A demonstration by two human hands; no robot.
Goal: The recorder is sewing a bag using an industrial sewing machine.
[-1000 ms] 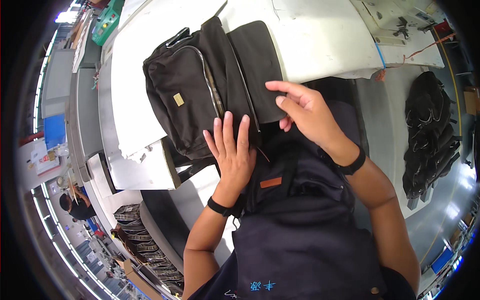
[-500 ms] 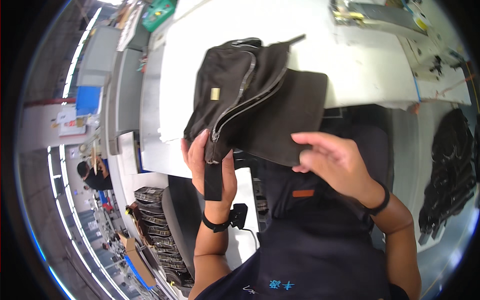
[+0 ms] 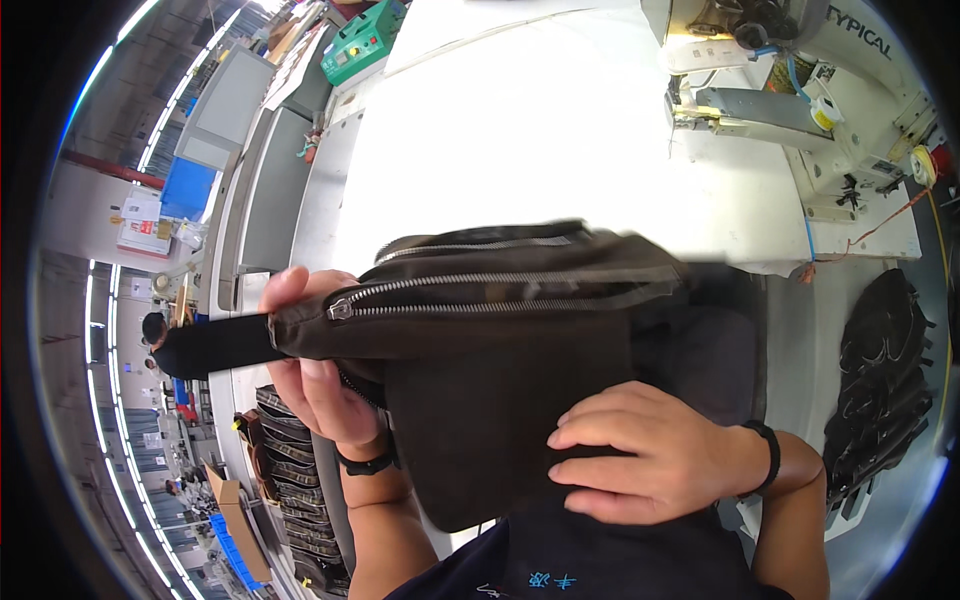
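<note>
Head view: at the near edge of the white counter (image 3: pixel 500 140), a dark brown zippered bag (image 3: pixel 470 343) is being held up. Soft, light, floppy handling is being suggested by its fabric. Its flap (image 3: pixel 485 430) is being touched by the right hand (image 3: pixel 640 455), fingers pointing left, bent, slightly apart; whether it is being pinched cannot be told. The bag's end, seemingly the firmest hold, is being clasped by the left hand (image 3: pixel 328 405), between a black strap (image 3: pixel 220 346) and the zipper slider (image 3: pixel 341 309).
</note>
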